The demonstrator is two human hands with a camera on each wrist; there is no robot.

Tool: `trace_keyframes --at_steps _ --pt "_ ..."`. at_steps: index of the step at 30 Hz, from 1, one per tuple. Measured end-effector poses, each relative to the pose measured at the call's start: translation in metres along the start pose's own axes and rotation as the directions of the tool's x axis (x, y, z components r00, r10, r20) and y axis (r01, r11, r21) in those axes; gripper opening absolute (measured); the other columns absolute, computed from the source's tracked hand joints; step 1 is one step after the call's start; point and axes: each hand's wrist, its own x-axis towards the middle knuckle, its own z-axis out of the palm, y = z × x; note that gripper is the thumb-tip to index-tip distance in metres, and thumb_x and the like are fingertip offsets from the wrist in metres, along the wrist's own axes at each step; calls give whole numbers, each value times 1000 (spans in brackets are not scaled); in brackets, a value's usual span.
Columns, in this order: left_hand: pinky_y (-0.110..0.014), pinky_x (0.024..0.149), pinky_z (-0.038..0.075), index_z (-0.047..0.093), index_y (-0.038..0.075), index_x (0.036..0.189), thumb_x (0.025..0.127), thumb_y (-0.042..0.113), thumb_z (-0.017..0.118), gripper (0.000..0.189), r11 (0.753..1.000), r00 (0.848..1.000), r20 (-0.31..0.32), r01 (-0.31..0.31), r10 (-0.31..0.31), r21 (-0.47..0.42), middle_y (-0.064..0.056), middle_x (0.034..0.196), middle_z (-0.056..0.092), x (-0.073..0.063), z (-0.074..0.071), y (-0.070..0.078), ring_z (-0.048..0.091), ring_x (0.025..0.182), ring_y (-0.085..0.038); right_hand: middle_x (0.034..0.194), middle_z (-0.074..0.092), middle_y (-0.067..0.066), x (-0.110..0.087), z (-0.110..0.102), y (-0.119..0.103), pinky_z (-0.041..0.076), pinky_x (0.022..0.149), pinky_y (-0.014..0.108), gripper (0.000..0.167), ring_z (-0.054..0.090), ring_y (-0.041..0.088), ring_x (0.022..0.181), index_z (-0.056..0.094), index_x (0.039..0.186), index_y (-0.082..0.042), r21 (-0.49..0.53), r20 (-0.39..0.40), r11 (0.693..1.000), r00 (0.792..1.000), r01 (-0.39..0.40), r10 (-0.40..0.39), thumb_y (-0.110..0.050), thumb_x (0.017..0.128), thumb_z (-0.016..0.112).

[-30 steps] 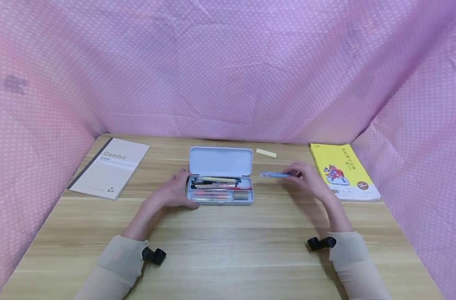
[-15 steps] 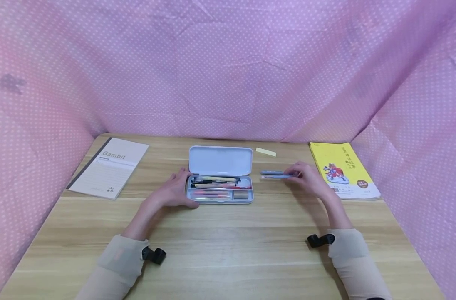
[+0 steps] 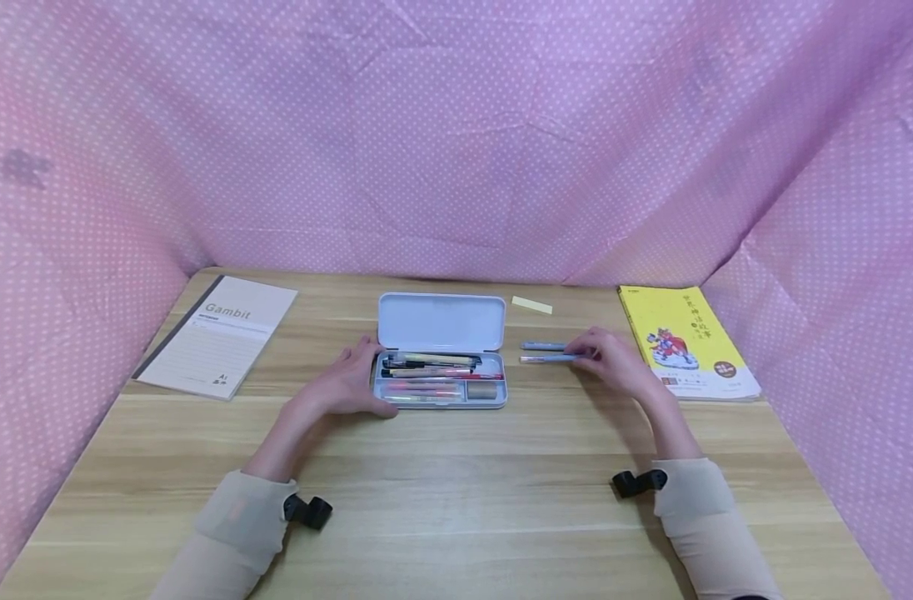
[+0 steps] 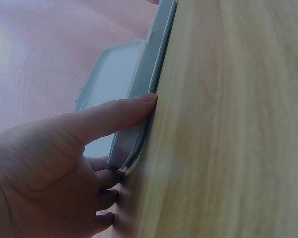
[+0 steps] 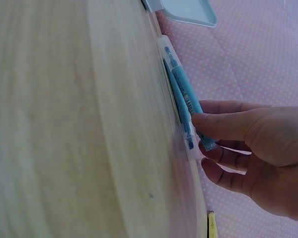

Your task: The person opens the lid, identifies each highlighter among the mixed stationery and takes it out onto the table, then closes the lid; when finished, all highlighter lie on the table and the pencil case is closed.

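Far left, a notebook (image 3: 220,337) lies on the surface (image 3: 456,500). Your left hand (image 3: 344,385) grips the left end of the open pencil case (image 3: 441,323), which holds several pens (image 3: 426,372). Right of its lid is a pale yellow strip (image 3: 532,305). Nearer you, just beside a second blue pen (image 3: 542,345), one blue pen (image 3: 548,358) is pinched in your right hand (image 3: 610,360). Far right lies a yellow book (image 3: 685,337).

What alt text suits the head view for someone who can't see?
Right hand pinching a blue pen beside a second blue pen, left hand holding an open pencil case, on a wooden table between a notebook and yellow book.
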Motion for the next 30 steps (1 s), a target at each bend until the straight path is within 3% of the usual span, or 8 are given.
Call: trace_keyframes --at_steps 12,30 --pt "-61 132 4 32 -3 150 71 36 89 105 1000 1000 4 2 -2 -1 -33 167 18 0 0 0 5 159 -50 101 75 13 1 -1 -1 62 81 45 19 70 28 92 79 103 -5 -40 6 999 1000 13 -12 5 87 75" --pt "-62 131 4 32 -3 151 71 37 89 106 1000 1000 1 -3 3 -1 -33 167 16 0 0 -1 5 159 -50 101 75 12 1 2 0 61 84 47 19 71 28 94 79 103 -5 -59 15 998 1000 -3 4 5 88 73"
